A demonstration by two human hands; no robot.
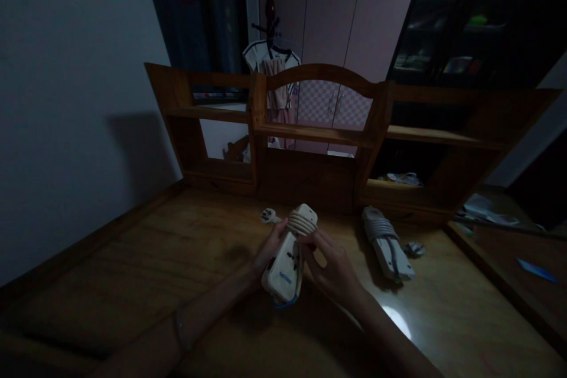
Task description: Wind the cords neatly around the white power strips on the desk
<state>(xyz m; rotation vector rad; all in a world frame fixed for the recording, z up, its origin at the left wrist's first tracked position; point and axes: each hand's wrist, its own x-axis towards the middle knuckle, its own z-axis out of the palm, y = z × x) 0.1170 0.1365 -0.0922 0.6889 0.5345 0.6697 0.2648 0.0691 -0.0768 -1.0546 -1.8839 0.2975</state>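
Your left hand grasps the power strip above the table, its long axis pointing away, slightly right; your right hand pinches the cord beside coils circling the far end.

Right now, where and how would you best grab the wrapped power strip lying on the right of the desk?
Probably by the near half of that power strip, gripped across its narrow width, coming from the near side. The cord is wound round the far half, where loops might slip, and what looks like a plug lies to the right.
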